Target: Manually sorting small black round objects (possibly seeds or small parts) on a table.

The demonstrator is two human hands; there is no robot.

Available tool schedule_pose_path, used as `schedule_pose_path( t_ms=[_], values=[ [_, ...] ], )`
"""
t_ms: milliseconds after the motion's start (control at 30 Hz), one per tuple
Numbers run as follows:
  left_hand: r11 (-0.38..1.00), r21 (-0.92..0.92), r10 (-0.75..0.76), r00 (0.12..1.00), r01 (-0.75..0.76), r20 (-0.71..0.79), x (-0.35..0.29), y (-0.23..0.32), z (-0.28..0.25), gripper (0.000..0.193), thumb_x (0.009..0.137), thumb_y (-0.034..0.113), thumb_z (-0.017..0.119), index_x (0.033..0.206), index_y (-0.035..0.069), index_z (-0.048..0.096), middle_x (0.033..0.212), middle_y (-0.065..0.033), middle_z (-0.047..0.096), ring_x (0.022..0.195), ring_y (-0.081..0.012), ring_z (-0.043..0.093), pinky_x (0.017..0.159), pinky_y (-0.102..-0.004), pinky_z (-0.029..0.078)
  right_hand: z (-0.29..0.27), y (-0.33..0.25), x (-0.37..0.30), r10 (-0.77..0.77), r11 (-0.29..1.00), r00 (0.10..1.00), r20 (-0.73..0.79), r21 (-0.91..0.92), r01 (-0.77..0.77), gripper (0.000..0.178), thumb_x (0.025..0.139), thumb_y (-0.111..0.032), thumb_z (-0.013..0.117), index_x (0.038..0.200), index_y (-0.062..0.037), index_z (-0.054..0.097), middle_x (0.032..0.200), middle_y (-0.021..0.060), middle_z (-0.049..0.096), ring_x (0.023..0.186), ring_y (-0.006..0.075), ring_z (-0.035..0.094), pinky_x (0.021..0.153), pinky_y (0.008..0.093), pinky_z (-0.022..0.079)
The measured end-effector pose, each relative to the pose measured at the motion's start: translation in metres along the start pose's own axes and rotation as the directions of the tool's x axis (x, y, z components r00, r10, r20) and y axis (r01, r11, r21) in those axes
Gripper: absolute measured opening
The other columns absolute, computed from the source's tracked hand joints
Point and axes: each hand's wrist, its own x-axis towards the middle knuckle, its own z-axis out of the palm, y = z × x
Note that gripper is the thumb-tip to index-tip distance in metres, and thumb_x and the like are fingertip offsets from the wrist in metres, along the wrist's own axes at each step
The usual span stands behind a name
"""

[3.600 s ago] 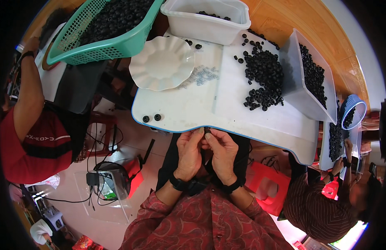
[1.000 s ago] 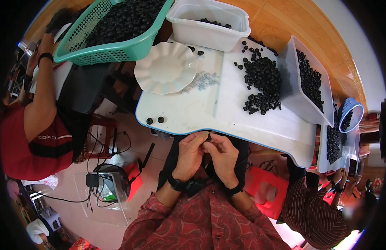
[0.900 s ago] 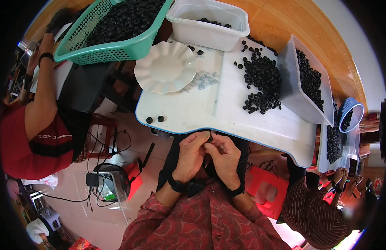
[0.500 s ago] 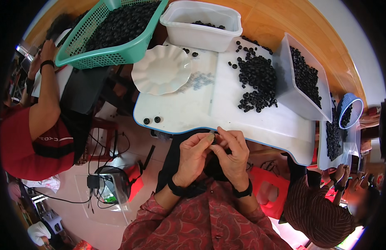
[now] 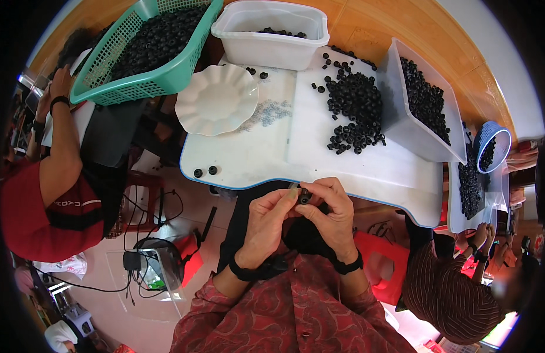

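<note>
Just in front of the table's near edge, my two hands meet with their fingertips close together. My right hand point(image 5: 332, 219) pinches a small black ring-shaped part point(image 5: 305, 196) between thumb and forefinger, its hole showing. My left hand point(image 5: 264, 222) is closed in a pinch right beside that part; whatever lies between its fingertips is too small to make out. Two similar black parts point(image 5: 212, 170) sit on the table's front left corner. A loose heap of black parts point(image 5: 356, 103) lies on the right half of the white table point(image 5: 249, 156).
A scalloped white plate point(image 5: 216, 100) stands left, beside small clear pieces point(image 5: 266, 112). Behind are a green basket point(image 5: 128, 89) of black parts and a white tub point(image 5: 266, 50). A translucent bin point(image 5: 422, 132) tilts at right. Co-workers sit on both sides; cables point(image 5: 131, 259) hang left.
The black part between my fingertips was mostly hidden and now shows its hole. My right fingers have shifted around it. The whole view has moved slightly.
</note>
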Motion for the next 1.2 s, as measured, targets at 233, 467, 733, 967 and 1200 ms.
schedule_pose_path(
  t_ms=[233, 467, 733, 967, 1200],
  values=[
    [1.0, 0.0, -0.002, 0.998, 0.002, 0.055, -0.002, 0.006, 0.0, 0.023, 0.098, 0.013, 0.06, 0.113, -0.003, 0.067, 0.101, -0.0086, 0.07, 0.088, -0.0116, 0.066, 0.08, -0.0257, 0.055, -0.001, 0.004, -0.002, 0.008, 0.997, 1.0, 0.003, 0.071, -0.008, 0.044, 0.074, 0.001, 0.079, 0.116, -0.0089, 0.069, 0.103, 0.0044, 0.057, 0.083, 0.0106, 0.059, 0.073, 0.0226, 0.051],
    [0.993, -0.088, -0.075, 0.993, 0.083, 0.094, -0.001, 0.009, 0.001, 0.021, 0.098, 0.012, 0.059, 0.112, -0.003, 0.066, 0.103, -0.0086, 0.069, 0.09, -0.013, 0.065, 0.081, -0.028, 0.055, -0.002, 0.006, -0.003, 0.03, 0.989, 1.0, 0.003, 0.146, -0.03, 0.045, 0.073, 0.002, 0.079, 0.116, -0.0084, 0.069, 0.103, 0.0038, 0.056, 0.084, 0.0098, 0.057, 0.075, 0.0214, 0.049],
    [0.972, -0.183, -0.117, 0.979, 0.147, 0.168, 0.004, 0.004, -0.009, 0.019, 0.099, 0.013, 0.058, 0.107, -0.001, 0.066, 0.102, -0.0101, 0.068, 0.093, -0.0164, 0.065, 0.084, -0.0338, 0.054, 0.0, 0.003, -0.001, 0.011, 0.987, 0.999, 0.038, 0.16, -0.017, 0.044, 0.073, 0.002, 0.079, 0.115, -0.0066, 0.07, 0.103, 0.0036, 0.057, 0.085, 0.0098, 0.058, 0.075, 0.0222, 0.05],
    [0.956, -0.218, -0.166, 0.975, 0.196, 0.151, 0.006, 0.005, -0.01, 0.017, 0.097, 0.012, 0.058, 0.106, -0.001, 0.065, 0.101, -0.0102, 0.068, 0.093, -0.0172, 0.065, 0.085, -0.0335, 0.053, 0.0, 0.0, 0.0, 0.021, 0.992, 0.997, 0.07, 0.126, -0.029, 0.045, 0.073, 0.003, 0.078, 0.116, -0.0055, 0.069, 0.102, 0.004, 0.057, 0.085, 0.0101, 0.059, 0.075, 0.0226, 0.051],
    [0.934, -0.256, -0.218, 0.964, 0.251, 0.15, 0.008, 0.004, -0.013, 0.017, 0.097, 0.013, 0.056, 0.104, 0.0, 0.065, 0.099, -0.0088, 0.068, 0.092, -0.0164, 0.066, 0.085, -0.033, 0.052, 0.002, -0.001, 0.001, 0.017, 0.998, 0.997, 0.079, 0.062, -0.022, 0.046, 0.074, 0.004, 0.077, 0.118, -0.0049, 0.068, 0.102, 0.0049, 0.058, 0.086, 0.0107, 0.06, 0.077, 0.0226, 0.053]
  ],
)
